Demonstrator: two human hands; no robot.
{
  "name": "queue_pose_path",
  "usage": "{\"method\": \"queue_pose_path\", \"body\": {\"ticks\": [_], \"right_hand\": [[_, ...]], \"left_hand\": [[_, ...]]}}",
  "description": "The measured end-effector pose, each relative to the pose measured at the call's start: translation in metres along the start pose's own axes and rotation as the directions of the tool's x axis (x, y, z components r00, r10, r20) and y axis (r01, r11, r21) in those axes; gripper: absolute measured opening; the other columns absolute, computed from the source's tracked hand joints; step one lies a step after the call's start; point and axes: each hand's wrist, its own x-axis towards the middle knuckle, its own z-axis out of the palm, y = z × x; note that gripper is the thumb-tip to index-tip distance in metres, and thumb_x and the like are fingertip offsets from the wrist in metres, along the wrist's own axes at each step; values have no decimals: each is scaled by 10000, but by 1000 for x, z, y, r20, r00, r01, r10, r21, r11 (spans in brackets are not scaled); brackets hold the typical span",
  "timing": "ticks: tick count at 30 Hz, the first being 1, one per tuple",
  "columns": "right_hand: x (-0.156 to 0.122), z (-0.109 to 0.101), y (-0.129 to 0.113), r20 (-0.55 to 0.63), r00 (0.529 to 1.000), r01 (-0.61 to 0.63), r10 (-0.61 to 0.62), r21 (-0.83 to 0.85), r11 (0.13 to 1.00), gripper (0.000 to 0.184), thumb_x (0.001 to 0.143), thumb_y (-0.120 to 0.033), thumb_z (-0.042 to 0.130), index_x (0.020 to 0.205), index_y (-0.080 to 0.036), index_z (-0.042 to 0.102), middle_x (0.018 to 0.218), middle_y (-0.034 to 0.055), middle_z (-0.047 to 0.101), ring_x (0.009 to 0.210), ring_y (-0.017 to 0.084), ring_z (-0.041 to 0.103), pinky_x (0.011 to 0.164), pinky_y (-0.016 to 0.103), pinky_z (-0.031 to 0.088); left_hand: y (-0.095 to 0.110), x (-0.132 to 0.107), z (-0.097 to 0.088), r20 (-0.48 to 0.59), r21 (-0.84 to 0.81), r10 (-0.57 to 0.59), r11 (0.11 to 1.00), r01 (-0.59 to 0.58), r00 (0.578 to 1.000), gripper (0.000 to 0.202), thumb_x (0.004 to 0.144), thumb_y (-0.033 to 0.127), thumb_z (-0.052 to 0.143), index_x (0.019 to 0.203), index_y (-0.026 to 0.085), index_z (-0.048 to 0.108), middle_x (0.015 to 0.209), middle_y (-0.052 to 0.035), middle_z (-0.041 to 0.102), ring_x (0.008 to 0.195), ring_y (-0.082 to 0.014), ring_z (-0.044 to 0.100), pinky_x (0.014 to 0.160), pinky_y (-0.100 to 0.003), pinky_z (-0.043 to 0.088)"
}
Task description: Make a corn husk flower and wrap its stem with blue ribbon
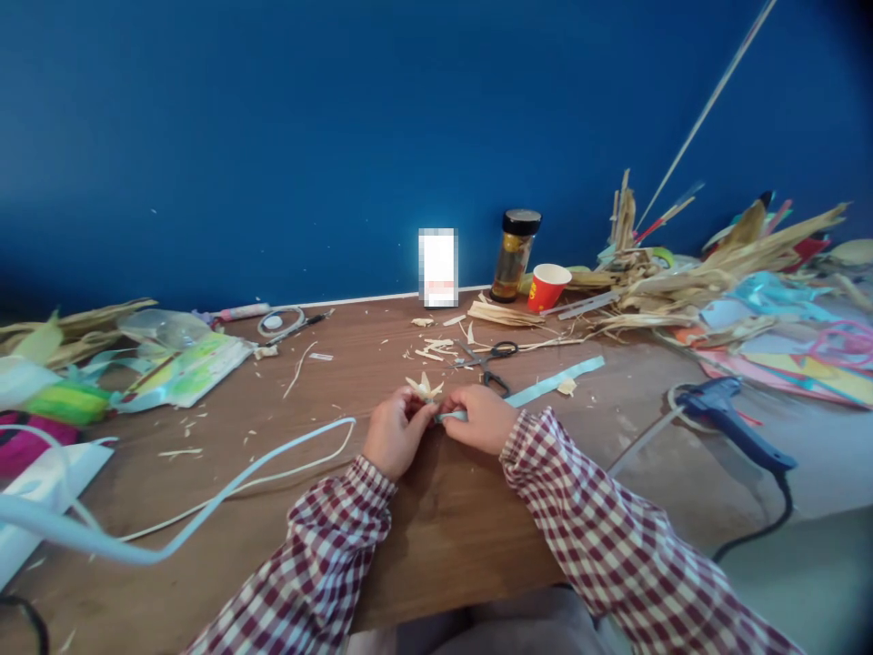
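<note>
My left hand is closed in a pinch at the base of a small pale flower of pointed, husk-like petals. Right beside it, my right hand pinches a pale blue-green strip, and the fingertips of both hands nearly meet. The strip's free length lies on the table past my right hand. My fingers hide the flower's stem and the strip's end. Black-handled scissors rest just beyond my right hand, among cut scraps.
A blue glue gun lies at right with its cord off the edge. A red paper cup and a dark-lidded bottle stand at the back. Dried husks pile up at right. A white cable crosses the left.
</note>
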Motion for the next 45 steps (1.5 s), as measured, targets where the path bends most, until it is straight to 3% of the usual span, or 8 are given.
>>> {"method": "queue_pose_path", "body": {"ticks": [8,17,21,28,31,35,41,45], "right_hand": [[-1,-1,0,25,1000,-4,4,17,1000,153,684,-248,534,691,-153,654,554,1,554,535,100,454,511,203,307],[1,-8,3,58,998,11,-13,39,999,212,755,-265,492,661,-135,631,521,-23,496,514,81,409,507,200,274],[0,-7,4,24,1000,17,-18,25,1000,201,739,-297,530,688,-138,642,557,-11,533,536,87,434,528,202,287],[1,-6,1,73,997,-14,5,118,993,167,761,-257,516,775,-129,623,534,-32,504,486,72,414,493,190,290],[1,-5,3,45,999,8,-18,210,978,256,776,-335,525,920,-133,583,525,-51,488,471,72,411,472,182,289],[2,-3,6,-27,998,56,-51,233,971,361,774,-478,512,807,-132,611,552,-28,514,507,75,426,486,185,292],[6,1,11,-87,994,80,-62,227,971,311,800,-404,506,699,-136,630,539,-30,498,515,73,414,490,187,275],[8,0,14,-121,989,112,-82,261,959,284,801,-374,505,689,-138,616,552,-33,495,533,77,414,513,185,295]], "left_hand": [[3,-1,-1,-26,65,28,998,-26,999,148,692,310,605,667,174,554,608,-6,612,576,-146,563,564,-254,415],[4,0,-4,154,-257,-145,949,181,977,219,635,320,657,682,170,505,533,24,570,493,-122,545,494,-244,441],[4,-1,-6,156,-240,-153,953,187,976,226,622,316,668,681,164,512,527,26,567,488,-121,543,485,-240,434],[4,-2,-8,146,-197,-119,969,147,982,201,625,307,663,654,174,514,529,28,558,481,-118,535,475,-234,421],[6,-3,-7,187,-233,-145,954,188,972,206,614,303,676,672,171,530,532,31,561,485,-117,541,484,-233,428],[8,-4,-4,218,-247,-122,953,176,968,205,611,311,683,689,162,564,557,20,585,496,-113,542,491,-229,428],[10,-5,-3,232,-270,-209,924,269,950,252,595,316,708,714,141,571,528,15,595,464,-96,535,467,-207,424],[12,-6,-4,273,-382,-287,843,378,918,337,561,309,746,775,132,556,555,15,611,474,-84,557,502,-206,465]]}}
